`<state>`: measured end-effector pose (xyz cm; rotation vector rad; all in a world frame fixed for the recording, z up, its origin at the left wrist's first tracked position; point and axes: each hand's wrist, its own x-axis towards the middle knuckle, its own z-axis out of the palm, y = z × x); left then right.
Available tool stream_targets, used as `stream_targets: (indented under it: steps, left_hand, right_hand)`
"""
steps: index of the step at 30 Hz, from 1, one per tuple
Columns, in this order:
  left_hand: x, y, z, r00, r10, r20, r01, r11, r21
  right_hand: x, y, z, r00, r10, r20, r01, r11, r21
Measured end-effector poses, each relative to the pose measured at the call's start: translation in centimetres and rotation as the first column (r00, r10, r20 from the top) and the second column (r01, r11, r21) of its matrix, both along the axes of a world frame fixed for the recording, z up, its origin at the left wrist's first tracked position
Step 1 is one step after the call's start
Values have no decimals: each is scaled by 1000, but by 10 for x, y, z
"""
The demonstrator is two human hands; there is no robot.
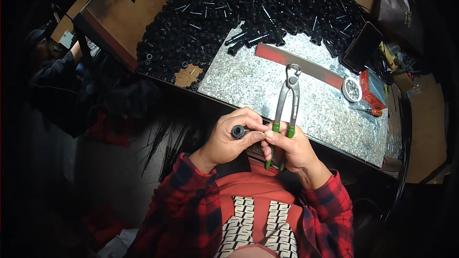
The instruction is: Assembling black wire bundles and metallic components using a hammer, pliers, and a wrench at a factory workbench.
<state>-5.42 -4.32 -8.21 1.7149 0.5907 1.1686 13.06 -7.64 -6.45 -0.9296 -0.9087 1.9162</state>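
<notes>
In my left hand (232,138) is a black tubular plastic part (238,131), its open round end facing up. My right hand (294,149) grips the green handles of a pair of end-cutting pincers (293,95), whose metal jaws point away from me over the table. The thumb and fingertips of both hands meet in front of my body; whatever small piece lies between them is too small to make out. A large heap of similar black parts (201,24) covers the far side of the table.
A speckled board (239,83) carries a red-and-grey flat bar (306,67). To the right are a white dish of small metal pieces (352,89), a red box (372,88), a screwdriver (376,112) and a propped phone (362,48). Another person (52,76) sits at the left.
</notes>
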Motion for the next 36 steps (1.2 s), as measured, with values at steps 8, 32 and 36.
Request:
stream_targets:
  steps: [8, 32, 36]
  left_hand:
    - [1, -1, 2, 997, 81, -4, -81, 996, -43]
    - [-5, 4, 11, 984, 171, -43, -175, 978, -115]
    - [-5, 3, 10, 984, 176, -34, -179, 979, -96]
  right_hand:
    - [-6, 1, -4, 995, -30, -96, 21, 995, -98]
    - [41, -1, 40, 101, -810, 578, -755, 316, 574]
    - [42, 2, 40, 100, -824, 558, -758, 301, 579]
